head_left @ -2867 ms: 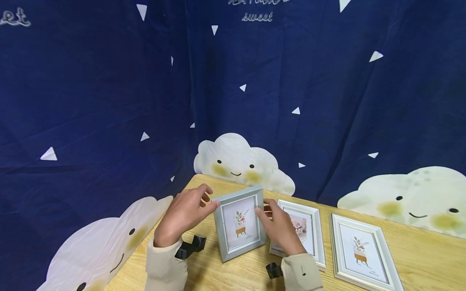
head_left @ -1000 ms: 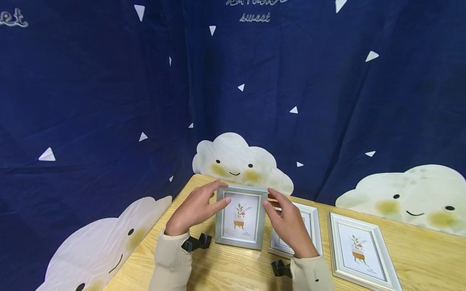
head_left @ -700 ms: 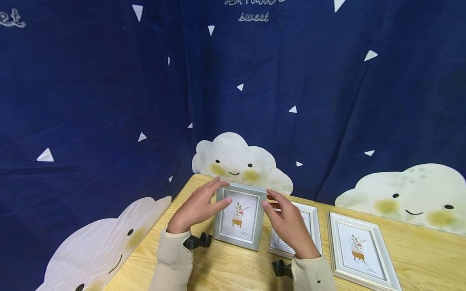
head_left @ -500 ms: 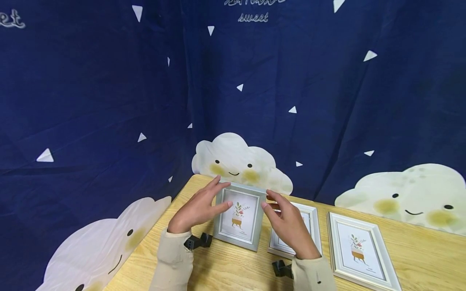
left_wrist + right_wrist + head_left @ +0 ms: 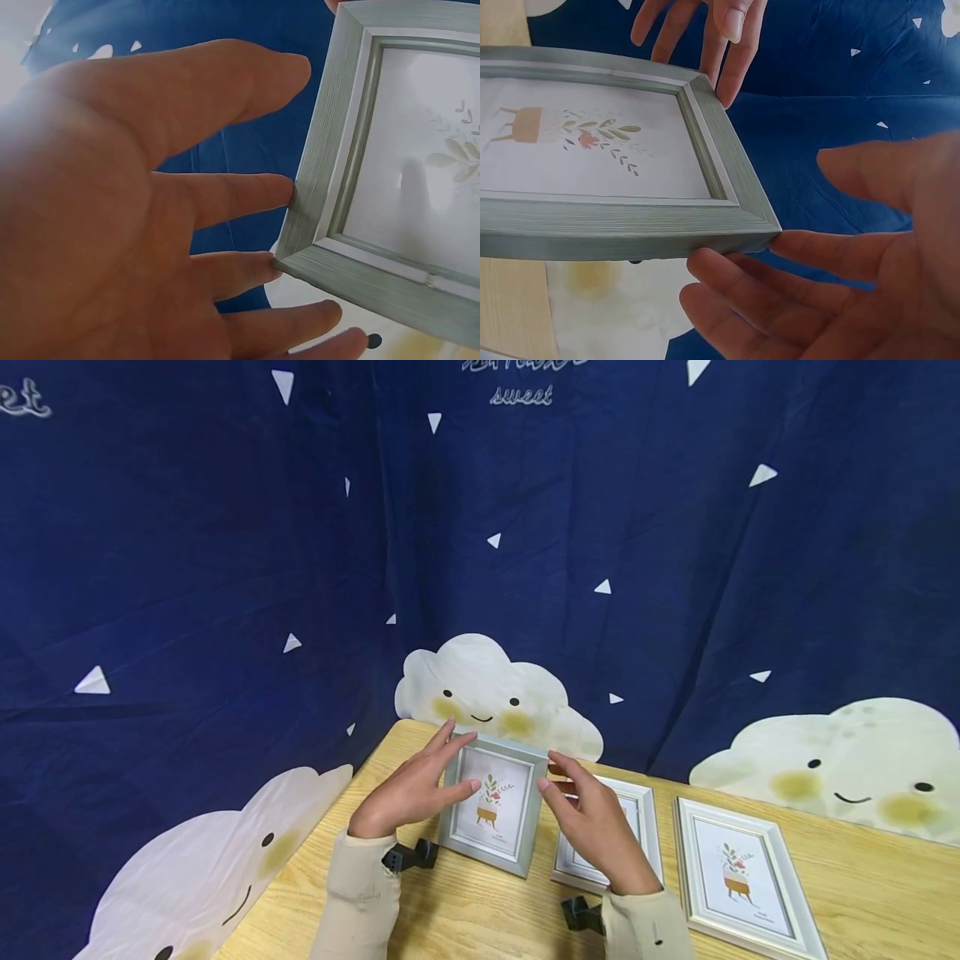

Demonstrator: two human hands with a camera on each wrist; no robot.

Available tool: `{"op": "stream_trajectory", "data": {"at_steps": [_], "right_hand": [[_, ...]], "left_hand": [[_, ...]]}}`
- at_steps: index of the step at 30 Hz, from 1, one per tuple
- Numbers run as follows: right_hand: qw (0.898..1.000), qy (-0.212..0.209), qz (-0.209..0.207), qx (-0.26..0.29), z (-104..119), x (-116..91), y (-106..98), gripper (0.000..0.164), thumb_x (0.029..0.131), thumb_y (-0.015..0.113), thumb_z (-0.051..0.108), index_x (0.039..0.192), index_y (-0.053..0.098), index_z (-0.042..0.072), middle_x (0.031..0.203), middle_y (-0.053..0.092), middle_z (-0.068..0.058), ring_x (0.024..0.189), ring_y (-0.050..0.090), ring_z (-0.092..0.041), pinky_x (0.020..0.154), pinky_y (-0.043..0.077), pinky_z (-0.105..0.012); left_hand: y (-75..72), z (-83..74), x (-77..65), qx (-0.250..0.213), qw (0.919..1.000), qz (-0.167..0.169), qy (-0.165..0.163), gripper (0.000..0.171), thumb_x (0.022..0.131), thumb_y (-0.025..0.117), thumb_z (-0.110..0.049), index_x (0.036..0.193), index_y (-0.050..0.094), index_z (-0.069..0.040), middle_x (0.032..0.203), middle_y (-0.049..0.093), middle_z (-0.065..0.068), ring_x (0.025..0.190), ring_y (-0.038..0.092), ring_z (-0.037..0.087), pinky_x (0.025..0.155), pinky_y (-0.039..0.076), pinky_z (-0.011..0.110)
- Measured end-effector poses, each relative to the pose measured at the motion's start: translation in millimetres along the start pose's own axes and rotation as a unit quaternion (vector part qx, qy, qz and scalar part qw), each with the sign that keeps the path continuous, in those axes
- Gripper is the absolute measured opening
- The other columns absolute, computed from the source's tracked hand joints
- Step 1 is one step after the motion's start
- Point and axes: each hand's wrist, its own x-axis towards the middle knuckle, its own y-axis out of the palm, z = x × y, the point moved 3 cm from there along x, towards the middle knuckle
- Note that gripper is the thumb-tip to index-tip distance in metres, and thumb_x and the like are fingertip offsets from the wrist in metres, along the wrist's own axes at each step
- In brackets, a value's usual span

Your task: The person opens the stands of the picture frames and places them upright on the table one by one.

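Observation:
A grey-green picture frame (image 5: 491, 802) with a potted-plant print stands upright on the table, leaning slightly back. My left hand (image 5: 405, 789) is at its upper left corner. In the left wrist view, two straight fingers (image 5: 247, 193) come right to the frame's edge and the thumb stays apart from it. At the upper right corner is my right hand (image 5: 596, 827). The right wrist view shows its fingertips (image 5: 705, 262) against the frame's edge, with the thumb raised away. Nothing is pinched by either hand.
Right of the upright frame, a white picture frame (image 5: 651, 827) lies flat, partly hidden by my right hand. Farther right lies another white frame (image 5: 738, 877) with a similar plant print. Behind the wooden table (image 5: 465, 927) hangs a dark blue curtain (image 5: 525, 610) with clouds.
Since the earliest frame, the left hand has moved right and up to the frame's top corner, and the frame has shifted back and turned. Lately only slight motion of the left hand shows.

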Motion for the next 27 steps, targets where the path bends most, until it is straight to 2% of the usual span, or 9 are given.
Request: {"op": "stream_trajectory", "data": {"at_steps": [8,17,22,27], "right_hand": [[1.0,0.002,0.004,-0.002,0.5,-1.2,-0.7,0.049,0.096,0.061,0.028,0.14,0.05,0.01,0.126,0.061,-0.013,0.108,0.064,-0.027,0.089,0.052,-0.042],[1.0,-0.002,0.003,-0.011,-0.5,-2.7,-7.2,0.048,0.096,0.06,0.028,0.14,0.049,0.011,0.125,0.062,-0.013,0.106,0.064,-0.029,0.09,0.051,-0.044],[1.0,0.001,-0.002,0.001,-4.4,-5.9,-14.9,0.047,0.096,0.059,0.031,0.139,0.05,0.014,0.126,0.061,-0.013,0.109,0.063,-0.028,0.091,0.05,-0.043],[1.0,0.004,-0.014,0.007,-11.6,-10.0,-29.6,0.047,0.096,0.058,0.036,0.138,0.051,0.016,0.126,0.061,-0.011,0.111,0.062,-0.028,0.086,0.053,-0.042]], "left_hand": [[0.3,-3.0,-0.5,-0.001,1.0,-0.001,-0.008,0.066,0.091,0.063,-0.04,0.149,0.038,-0.02,0.161,0.008,0.007,0.14,0.028,0.033,0.106,0.033,0.053],[2.0,-9.3,1.2,0.02,0.9996,-0.018,-0.01,0.064,0.092,0.063,-0.039,0.147,0.04,-0.018,0.16,0.011,0.011,0.141,0.028,0.034,0.106,0.033,0.053],[0.3,-20.0,-0.7,0.036,0.9973,-0.064,-0.001,0.059,0.092,0.064,-0.035,0.144,0.045,-0.017,0.159,0.017,0.013,0.14,0.028,0.035,0.105,0.033,0.055],[0.3,-36.4,1.0,0.021,0.9914,-0.122,0.043,0.052,0.092,0.064,-0.03,0.141,0.049,-0.02,0.156,0.026,0.008,0.138,0.034,0.031,0.104,0.035,0.054]]}}
